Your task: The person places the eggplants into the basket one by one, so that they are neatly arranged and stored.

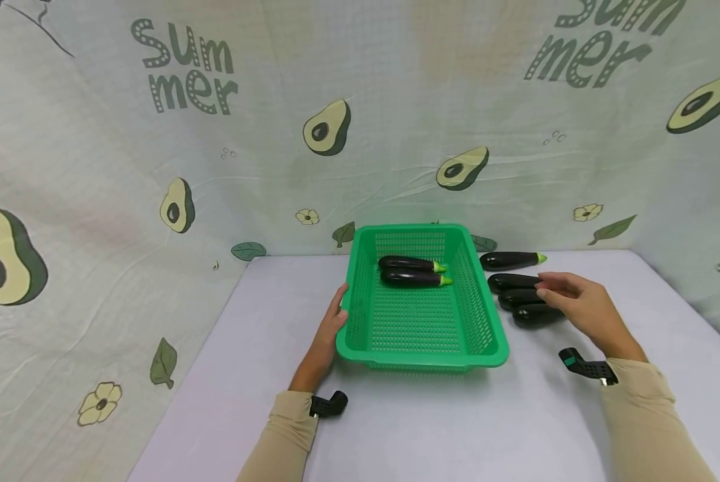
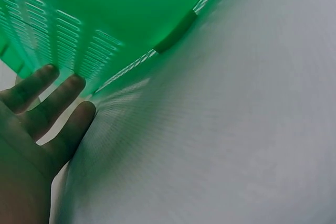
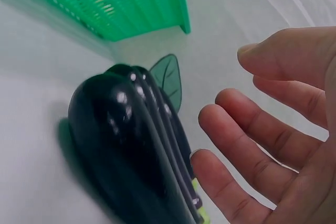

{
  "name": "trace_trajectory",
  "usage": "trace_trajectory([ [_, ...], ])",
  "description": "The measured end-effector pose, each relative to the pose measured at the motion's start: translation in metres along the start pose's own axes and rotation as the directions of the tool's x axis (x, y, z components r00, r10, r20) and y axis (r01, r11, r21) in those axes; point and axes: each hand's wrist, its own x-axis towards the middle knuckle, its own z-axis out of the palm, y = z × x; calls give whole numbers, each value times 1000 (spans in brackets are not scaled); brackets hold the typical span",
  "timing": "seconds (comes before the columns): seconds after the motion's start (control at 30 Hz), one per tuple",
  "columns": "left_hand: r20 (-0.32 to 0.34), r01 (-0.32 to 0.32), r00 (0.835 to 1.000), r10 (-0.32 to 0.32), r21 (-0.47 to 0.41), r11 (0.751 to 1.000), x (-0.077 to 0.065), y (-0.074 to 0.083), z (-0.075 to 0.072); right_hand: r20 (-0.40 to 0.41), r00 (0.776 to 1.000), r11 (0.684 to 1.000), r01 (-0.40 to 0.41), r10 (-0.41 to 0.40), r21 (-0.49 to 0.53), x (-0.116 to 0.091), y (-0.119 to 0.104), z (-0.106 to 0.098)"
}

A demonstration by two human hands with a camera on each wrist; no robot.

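A green plastic basket (image 1: 421, 362) stands on the table with two dark eggplants (image 1: 409, 278) inside it. My left hand (image 1: 328, 333) is at the basket's left side; in the left wrist view its extended fingers (image 2: 68, 85) lie against the slotted outer wall. Right of the basket, several more eggplants (image 1: 519, 299) lie side by side. Over their stem ends hovers my right hand (image 1: 585, 311), thumb and fingers apart. The right wrist view shows its fingers (image 3: 247, 145) loosely bent beside the glossy nearest eggplant (image 3: 123, 140), with nothing between them.
One eggplant (image 1: 510, 260) lies farther back, near the basket's back right corner. A white cloth covers the table (image 1: 432, 428). Behind it hangs a pale curtain (image 1: 390, 181) printed with avocados and leaves. Each wrist wears a black strap (image 1: 589, 366).
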Motion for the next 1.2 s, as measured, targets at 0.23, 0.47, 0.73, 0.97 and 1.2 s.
trace_trajectory([
  [0.23, -2, -3, 1000, 3, 1, 1000, -2, 1, 0, -31, 999, 1000, 13, -14, -12, -4, 8, -4],
  [0.47, -10, -3, 1000, 4, 18, 1000, -3, 2, 0, -65, 997, 998, 27, -30, -49, -5, 17, -8],
  [0.73, 0, -11, 1000, 11, 10, 1000, -2, 1, -1, -71, 997, 993, 0, -8, -114, -8, 25, -12],
  [0.97, 2, -12, 1000, 12, 14, 1000, -2, 0, -1, -83, 996, 993, 14, -24, -121, -9, 29, -13],
  [1.2, 9, -25, 1000, 25, 20, 999, 0, -1, -1, -63, 998, 977, 8, -22, -215, -9, 34, -13],
])
